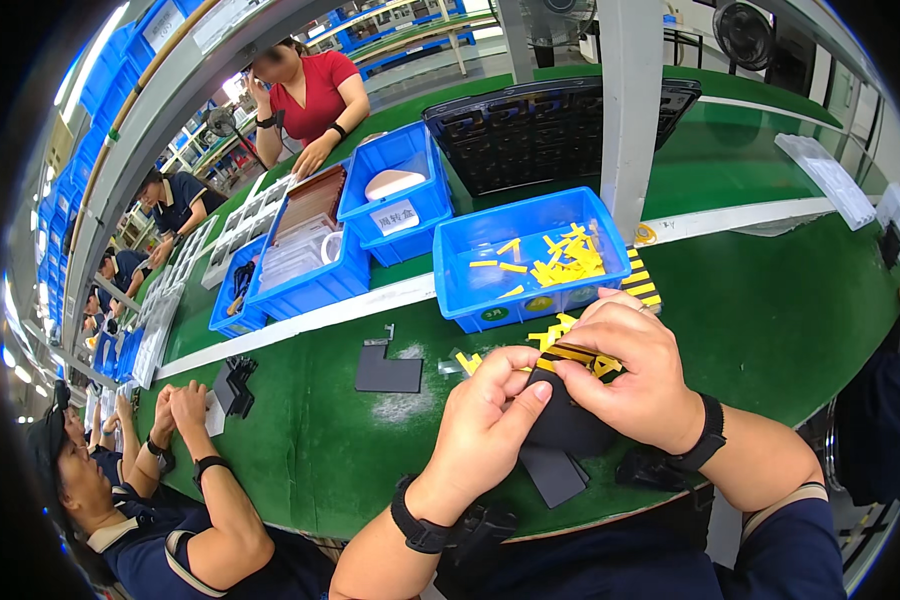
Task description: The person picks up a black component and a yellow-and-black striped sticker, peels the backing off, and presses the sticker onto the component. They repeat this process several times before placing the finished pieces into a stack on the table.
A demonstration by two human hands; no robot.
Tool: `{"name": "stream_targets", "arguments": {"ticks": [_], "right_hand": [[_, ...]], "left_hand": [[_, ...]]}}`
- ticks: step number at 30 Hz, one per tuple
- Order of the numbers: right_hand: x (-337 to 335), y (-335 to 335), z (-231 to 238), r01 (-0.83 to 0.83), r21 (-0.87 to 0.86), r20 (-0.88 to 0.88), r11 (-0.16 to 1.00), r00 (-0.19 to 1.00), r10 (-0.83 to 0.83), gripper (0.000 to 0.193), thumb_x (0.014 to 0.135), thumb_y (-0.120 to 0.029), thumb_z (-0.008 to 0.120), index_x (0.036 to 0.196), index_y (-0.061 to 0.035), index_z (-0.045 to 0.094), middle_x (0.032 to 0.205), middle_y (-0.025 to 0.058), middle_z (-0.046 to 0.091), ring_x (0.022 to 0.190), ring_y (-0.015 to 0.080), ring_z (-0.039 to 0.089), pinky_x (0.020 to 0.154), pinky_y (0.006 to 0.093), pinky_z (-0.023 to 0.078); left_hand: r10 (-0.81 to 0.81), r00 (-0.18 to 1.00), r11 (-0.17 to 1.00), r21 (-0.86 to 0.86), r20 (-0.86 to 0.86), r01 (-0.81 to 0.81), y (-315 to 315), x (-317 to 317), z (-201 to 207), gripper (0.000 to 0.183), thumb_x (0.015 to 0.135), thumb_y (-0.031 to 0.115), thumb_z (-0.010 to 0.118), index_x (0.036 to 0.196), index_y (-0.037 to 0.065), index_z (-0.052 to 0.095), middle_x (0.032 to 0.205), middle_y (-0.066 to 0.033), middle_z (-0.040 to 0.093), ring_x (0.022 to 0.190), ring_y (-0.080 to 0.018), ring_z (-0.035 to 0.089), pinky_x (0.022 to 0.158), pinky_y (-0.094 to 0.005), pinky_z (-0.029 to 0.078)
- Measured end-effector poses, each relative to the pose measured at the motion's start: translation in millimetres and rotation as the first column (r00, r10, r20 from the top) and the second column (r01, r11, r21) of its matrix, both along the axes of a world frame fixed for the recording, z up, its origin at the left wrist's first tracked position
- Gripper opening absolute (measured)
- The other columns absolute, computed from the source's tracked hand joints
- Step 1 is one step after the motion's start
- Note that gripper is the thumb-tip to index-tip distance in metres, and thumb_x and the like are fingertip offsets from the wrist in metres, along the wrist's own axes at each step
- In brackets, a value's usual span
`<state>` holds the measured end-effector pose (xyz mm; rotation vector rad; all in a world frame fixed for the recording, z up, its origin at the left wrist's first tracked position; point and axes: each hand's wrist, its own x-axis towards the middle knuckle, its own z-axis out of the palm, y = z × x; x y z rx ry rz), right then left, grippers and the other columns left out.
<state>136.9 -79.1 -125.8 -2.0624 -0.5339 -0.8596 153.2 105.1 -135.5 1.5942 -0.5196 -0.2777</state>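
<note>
My left hand (pixel 490 410) is closed on a black flat piece (pixel 568 418), its thumb pressed on the front near the top corner. My right hand (pixel 638 372) pinches the same piece at its top edge, where a yellow strip (pixel 547 364) and dark bands show. The fingers partly hide this edge. Under the held piece, dark flat plates (pixel 552 476) lie on the green table. Beyond my hands is a small heap of yellow strips (pixel 550 334). Left of my hands lies a dark L-shaped plate (pixel 390 372) amid white powder.
A blue bin (pixel 470 308) with loose yellow strips stands ahead, next to a yellow-and-black striped block (pixel 643 284). More blue bins (pixel 315 290) stand to its left. A grey post (pixel 627 120) rises behind. At left a co-worker's hands (pixel 178 408) work near stacked dark plates (pixel 234 386).
</note>
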Motion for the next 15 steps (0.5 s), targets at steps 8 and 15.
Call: {"name": "stream_targets", "arguments": {"ticks": [8, 15], "right_hand": [[1.2, -3.3, 6.0, 0.017, -0.059, -0.053, 0.998, 0.998, -0.02, 0.02, 0.066, -0.004, 0.075, 0.083, -0.0032, 0.066, 0.098, 0.0084, 0.06, 0.095, 0.0286, 0.058, 0.086, 0.0419, 0.046], [-3.5, -3.6, 12.5, 0.077, -0.327, 0.227, 0.942, 0.974, -0.001, 0.021, 0.063, -0.002, 0.074, 0.08, -0.0095, 0.064, 0.085, 0.0028, 0.062, 0.095, 0.028, 0.061, 0.099, 0.0525, 0.04]], "left_hand": [[0.125, 0.991, 0.991, -0.049, 0.053, -0.122, -2.0, -4.4, 1.4, 0.025, 0.093, 0.005, 0.06, 0.116, 0.0, 0.053, 0.088, -0.0067, 0.07, 0.073, -0.0062, 0.057, 0.066, -0.0225, 0.047], [0.099, 0.994, 0.99, -0.093, -0.057, -0.104, -0.6, 0.8, -4.2, 0.026, 0.092, 0.004, 0.061, 0.117, 0.0, 0.054, 0.092, -0.007, 0.071, 0.079, -0.0059, 0.061, 0.068, -0.0234, 0.049]]}}
